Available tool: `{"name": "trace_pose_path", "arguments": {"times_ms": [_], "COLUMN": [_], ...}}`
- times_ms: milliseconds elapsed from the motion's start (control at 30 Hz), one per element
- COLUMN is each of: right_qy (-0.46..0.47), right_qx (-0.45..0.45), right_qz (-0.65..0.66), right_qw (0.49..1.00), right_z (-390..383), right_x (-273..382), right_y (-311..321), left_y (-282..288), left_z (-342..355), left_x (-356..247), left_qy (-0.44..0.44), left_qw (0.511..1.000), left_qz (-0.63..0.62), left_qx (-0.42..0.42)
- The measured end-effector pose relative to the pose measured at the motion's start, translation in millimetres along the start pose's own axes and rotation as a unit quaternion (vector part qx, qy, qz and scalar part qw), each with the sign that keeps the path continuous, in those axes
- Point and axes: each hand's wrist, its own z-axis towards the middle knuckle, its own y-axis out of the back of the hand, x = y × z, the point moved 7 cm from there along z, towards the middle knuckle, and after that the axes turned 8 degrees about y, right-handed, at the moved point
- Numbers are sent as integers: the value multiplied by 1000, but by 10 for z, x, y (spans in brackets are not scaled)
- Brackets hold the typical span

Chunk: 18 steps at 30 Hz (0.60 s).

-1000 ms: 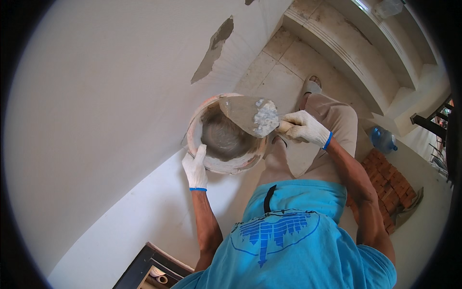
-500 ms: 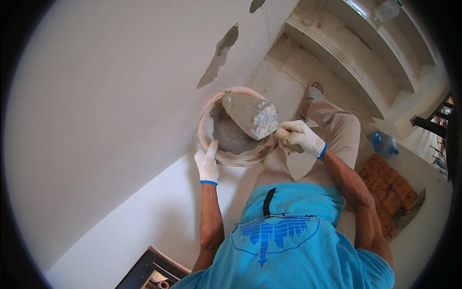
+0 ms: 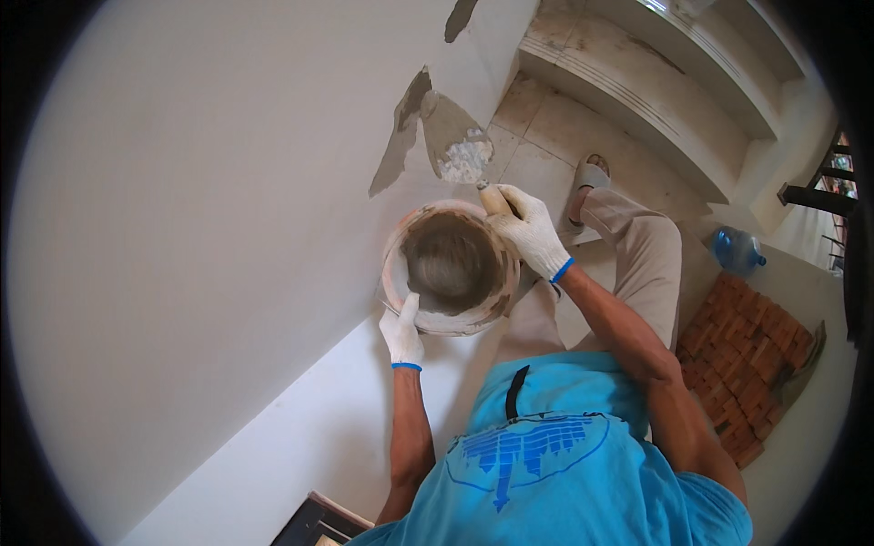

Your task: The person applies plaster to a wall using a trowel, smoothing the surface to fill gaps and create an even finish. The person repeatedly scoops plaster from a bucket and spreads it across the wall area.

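My left hand point(image 3: 401, 335), in a white knit glove with a blue cuff, grips the near rim of a round bucket point(image 3: 455, 324), thumb over the edge. Wet grey mortar point(image 3: 452, 262) lies inside it and is smeared up its walls. My gloved right hand point(image 3: 530, 229) is closed round the wooden handle of a trowel point(image 3: 446, 123) beyond the bucket. Mortar coats the blade, with a pale crusted patch by the handle. The blade's tip overlaps a rough grey patch point(image 3: 397, 146) on the white wall; I cannot tell whether they touch.
Another grey patch point(image 3: 461, 18) marks the white wall point(image 3: 209, 182) higher up. Curved steps point(image 3: 637, 109) rise at the far right. A blue water bottle point(image 3: 737, 250) and a reddish-brown block-patterned mat point(image 3: 742, 350) lie to my right. A dark-framed box point(image 3: 319, 523) shows at the lower edge.
My right hand has lifted the trowel from over the bucket, forward and left to the wall patch. The mortar inside is now uncovered. My left hand keeps its hold on the rim.
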Motion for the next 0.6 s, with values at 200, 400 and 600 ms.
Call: {"name": "trace_pose_path", "arguments": {"times_ms": [200, 400, 600], "right_qy": [5, -7, -12], "right_qx": [-60, -81, -84], "right_qz": [-41, -42, -58], "right_qw": [997, 996, 995], "right_z": [173, 256, 274], "right_x": [-111, -195, -206], "right_y": [-93, -147, -179], "left_y": [28, 79, 103], "left_z": [13, 36, 53], "left_x": [77, 148, 221], "left_qy": [-3, -1, 3], "left_qw": [1000, 1000, 1000], "left_qz": [9, 7, 16], "left_qx": [-16, -18, -15]}}
